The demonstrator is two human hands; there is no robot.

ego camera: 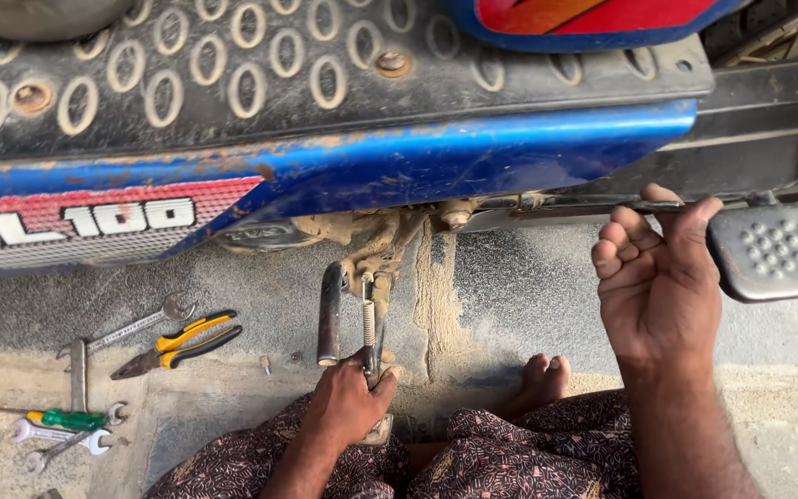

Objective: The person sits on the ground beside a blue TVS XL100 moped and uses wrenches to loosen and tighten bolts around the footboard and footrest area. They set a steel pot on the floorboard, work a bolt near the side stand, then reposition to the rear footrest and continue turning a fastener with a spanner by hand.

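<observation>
I sit on the ground beside a blue moped body (436, 162). My left hand (348, 402) grips the lower end of a stand spring (368, 323) and the muddy side stand (330, 314) under the frame. My right hand (658, 277) is raised at the right, fingers curled around a thin metal rod (556, 211) that runs along the underside, just left of the studded metal footrest (778, 249).
On the concrete floor at the left lie yellow-handled pliers (182, 340), a green-handled screwdriver (66, 419) and several spanners (131, 325). My bare toes (545, 372) show in the middle. A black perforated footboard (233, 65) fills the top.
</observation>
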